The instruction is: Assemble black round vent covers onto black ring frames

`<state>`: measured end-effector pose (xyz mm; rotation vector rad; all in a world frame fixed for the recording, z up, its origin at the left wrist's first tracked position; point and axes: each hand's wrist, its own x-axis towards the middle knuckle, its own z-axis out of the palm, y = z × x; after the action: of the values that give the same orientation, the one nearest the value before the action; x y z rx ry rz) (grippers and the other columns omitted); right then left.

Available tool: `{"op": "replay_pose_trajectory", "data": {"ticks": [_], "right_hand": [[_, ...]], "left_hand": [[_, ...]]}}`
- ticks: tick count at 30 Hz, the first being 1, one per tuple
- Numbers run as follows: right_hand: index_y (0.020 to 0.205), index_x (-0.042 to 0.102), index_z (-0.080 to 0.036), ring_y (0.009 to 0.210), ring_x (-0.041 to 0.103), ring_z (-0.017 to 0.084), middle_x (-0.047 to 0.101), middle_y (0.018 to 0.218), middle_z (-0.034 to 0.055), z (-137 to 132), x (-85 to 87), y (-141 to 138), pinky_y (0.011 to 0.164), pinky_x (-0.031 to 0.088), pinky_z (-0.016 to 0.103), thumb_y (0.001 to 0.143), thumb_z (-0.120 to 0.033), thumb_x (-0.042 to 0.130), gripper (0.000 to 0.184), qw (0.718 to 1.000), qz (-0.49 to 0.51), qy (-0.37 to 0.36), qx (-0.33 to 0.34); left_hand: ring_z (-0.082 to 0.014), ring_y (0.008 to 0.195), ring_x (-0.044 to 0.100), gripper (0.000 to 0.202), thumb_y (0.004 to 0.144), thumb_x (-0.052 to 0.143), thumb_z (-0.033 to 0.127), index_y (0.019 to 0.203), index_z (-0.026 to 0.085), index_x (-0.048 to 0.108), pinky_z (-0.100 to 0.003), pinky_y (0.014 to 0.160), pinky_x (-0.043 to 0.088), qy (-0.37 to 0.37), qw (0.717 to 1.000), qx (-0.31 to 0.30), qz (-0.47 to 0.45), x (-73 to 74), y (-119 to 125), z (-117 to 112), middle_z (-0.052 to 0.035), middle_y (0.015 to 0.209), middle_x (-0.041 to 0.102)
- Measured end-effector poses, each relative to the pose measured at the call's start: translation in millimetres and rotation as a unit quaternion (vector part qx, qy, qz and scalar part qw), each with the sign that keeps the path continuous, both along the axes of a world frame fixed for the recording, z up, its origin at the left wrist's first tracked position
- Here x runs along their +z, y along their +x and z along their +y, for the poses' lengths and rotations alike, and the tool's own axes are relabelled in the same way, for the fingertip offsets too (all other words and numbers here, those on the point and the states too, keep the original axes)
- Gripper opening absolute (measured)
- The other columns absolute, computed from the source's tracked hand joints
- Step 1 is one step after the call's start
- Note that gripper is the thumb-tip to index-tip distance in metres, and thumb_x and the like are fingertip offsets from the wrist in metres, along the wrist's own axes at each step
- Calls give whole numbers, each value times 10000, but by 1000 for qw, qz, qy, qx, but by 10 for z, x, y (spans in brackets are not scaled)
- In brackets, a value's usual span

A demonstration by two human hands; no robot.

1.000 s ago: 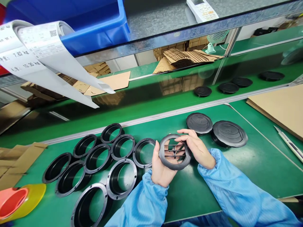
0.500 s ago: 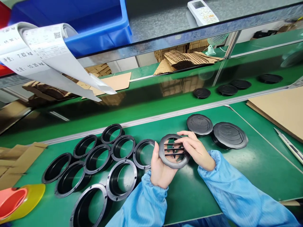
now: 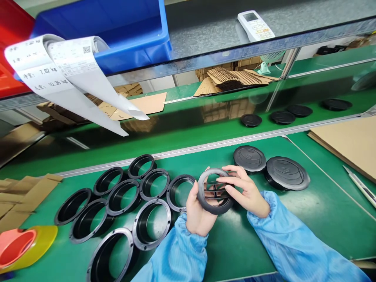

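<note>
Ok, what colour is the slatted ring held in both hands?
Black, seen in the head view: the slatted ring sits between the left hand and right hand.

A factory assembly line: a long green desk beside a conveyor belt, rows of identical black plastic rings, stacked cardboard, blue parts bin.
</note>
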<state>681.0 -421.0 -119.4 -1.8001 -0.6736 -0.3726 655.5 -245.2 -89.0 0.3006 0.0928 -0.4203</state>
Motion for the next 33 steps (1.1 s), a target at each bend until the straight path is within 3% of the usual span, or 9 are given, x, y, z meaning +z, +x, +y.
{"op": "replay_pose_trajectory", "data": {"ticks": [7, 12, 20, 26, 29, 33], "right_hand": [[1278, 650, -268, 1246, 457, 306, 492, 1365, 111, -23, 112, -54, 1037, 420, 509, 991, -221, 566, 302, 996, -78, -38, -2], [1267, 641, -248, 1220, 480, 321, 500, 1345, 127, -11, 150, -77, 1013, 442, 521, 982, -257, 569, 295, 995, -90, -49, 2], [1345, 605, -270, 1230, 454, 328, 466, 1393, 125, -18, 109, -60, 996, 449, 555, 1004, -227, 536, 351, 985, -147, -93, -13], [1439, 552, -280, 1271, 428, 348, 434, 1447, 136, -35, 35, -34, 1017, 455, 569, 1047, -308, 494, 397, 970, -184, -149, -59], [1500, 485, -267, 1293, 413, 360, 427, 1469, 149, -43, 23, -21, 1041, 445, 581, 1068, -413, 430, 459, 968, -183, -167, -45], [1532, 435, -253, 1334, 354, 372, 365, 1524, 158, -34, -6, -3, 1080, 392, 619, 1072, -514, 347, 537, 973, -136, -186, -32]], "left_hand": [[-253, 1205, 622, 450, 889, 645, 349, 1334, 287, 635, -474, 1188, 317, 24, 999, -1, -48, -16, -35, 52, -40, 1224, 725], [-216, 1175, 638, 470, 869, 645, 356, 1331, 269, 639, -424, 1194, 307, 22, 998, -6, -60, -49, -40, 66, -54, 1255, 713], [-239, 1226, 605, 484, 871, 621, 364, 1346, 268, 628, -441, 1190, 301, 24, 998, -7, -54, -113, -7, 101, -68, 1196, 733], [-232, 1178, 634, 454, 967, 494, 411, 1374, 239, 597, -432, 1181, 319, 23, 1000, 12, -4, -40, 11, 44, -81, 1223, 720], [-205, 1192, 626, 459, 1022, 388, 456, 1282, 198, 666, -377, 1187, 319, 5, 999, 22, 37, 10, 27, 27, -70, 1223, 723], [-211, 1214, 614, 586, 1046, 289, 531, 1148, 161, 732, -387, 1189, 322, -3, 999, -21, 50, 15, 41, 61, -69, 1187, 739]]}}
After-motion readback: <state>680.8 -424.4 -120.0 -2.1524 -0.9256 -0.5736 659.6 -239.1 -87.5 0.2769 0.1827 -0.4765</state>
